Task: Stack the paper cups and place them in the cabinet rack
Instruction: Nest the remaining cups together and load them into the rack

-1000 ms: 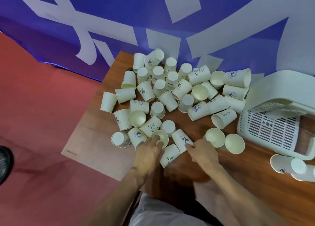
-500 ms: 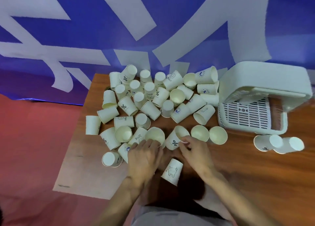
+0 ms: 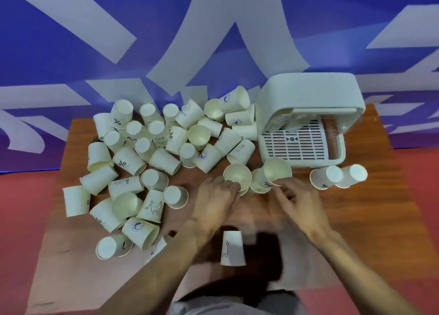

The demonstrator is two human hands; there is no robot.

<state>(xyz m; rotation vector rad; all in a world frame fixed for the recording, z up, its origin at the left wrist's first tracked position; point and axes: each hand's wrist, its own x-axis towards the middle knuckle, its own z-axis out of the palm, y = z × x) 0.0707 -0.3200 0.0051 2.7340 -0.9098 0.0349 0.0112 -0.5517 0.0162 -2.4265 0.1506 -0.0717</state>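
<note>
Both hands have moved right, away from the loose scatter and toward the two open cups by the rack. The left hand (image 3: 215,197), which a second ago was on cups at the near edge of the pile, now has its grip on an upright cup (image 3: 237,176), mouth up, with another cup's rim showing just under it. The right hand (image 3: 298,199), earlier pinching a percent-marked cup, now holds that tilted cup (image 3: 276,172) by its lower rim, pressed against a neighbouring cup (image 3: 259,184). A cup with a small drawing (image 3: 232,248) now stands mouth-down on the tabletop (image 3: 71,267) between the forearms, having left the pile.
</note>
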